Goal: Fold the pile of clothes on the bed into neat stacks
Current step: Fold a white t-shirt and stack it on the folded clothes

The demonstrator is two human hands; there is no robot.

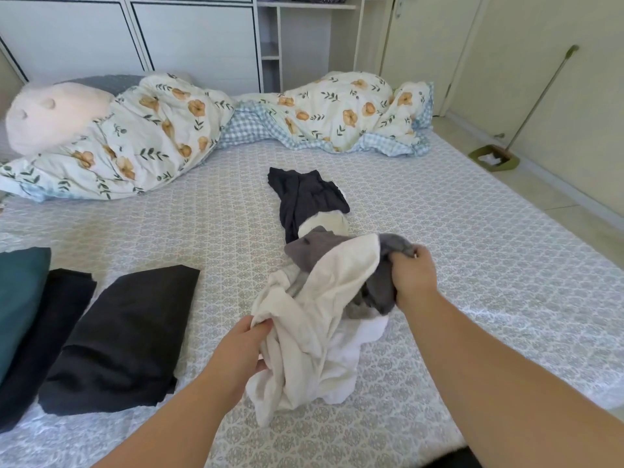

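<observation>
My left hand (pixel 241 349) grips the cream garment (pixel 324 309), and my right hand (pixel 413 276) clutches the grey garment (pixel 378 282). Folded dark clothes (pixel 125 336) lie on the bed (pixel 472 265) to the left.

Both hands (pixel 324 305) on crumpled clothes (pixel 317 309) (cream, grey)

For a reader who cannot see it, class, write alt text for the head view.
Left hand grips a white garment; right hand grips a grey garment, both above a patterned bed. Folded dark clothes lie left, a floral duvet behind.
</observation>
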